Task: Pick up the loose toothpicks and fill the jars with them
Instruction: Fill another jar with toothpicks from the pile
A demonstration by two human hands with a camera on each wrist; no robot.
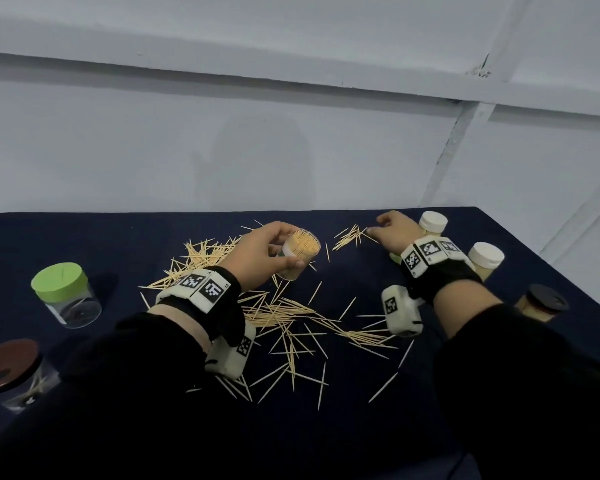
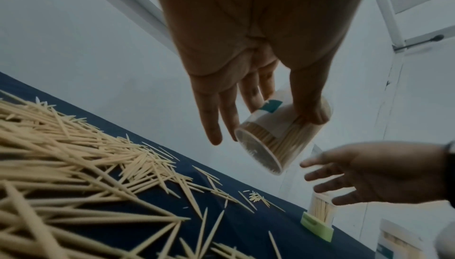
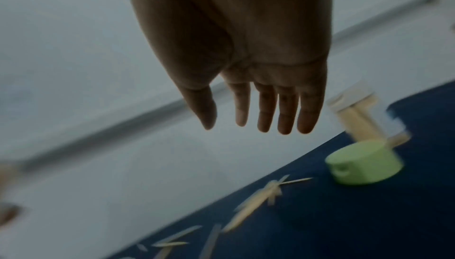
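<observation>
My left hand [image 1: 274,252] grips an open clear jar [image 1: 300,251] packed with upright toothpicks and holds it tilted above the dark blue table. In the left wrist view the thumb and fingers wrap that jar [image 2: 273,142]. Loose toothpicks [image 1: 284,317] lie scattered across the middle of the table, thick under the left wrist [image 2: 74,156]. My right hand [image 1: 385,228] hovers with straight, spread fingers [image 3: 263,119] over a small cluster of toothpicks [image 1: 350,235] near the far edge and holds nothing. A loose green lid [image 3: 364,163] lies beside that hand.
At the left stand a green-lidded clear jar [image 1: 65,292] and a brown-lidded jar [image 1: 11,372]. Two white-lidded jars [image 1: 432,223] [image 1: 485,258] and a black-lidded jar [image 1: 541,303], all holding toothpicks, stand along the right. The table's right edge [image 1: 551,258] runs close behind them.
</observation>
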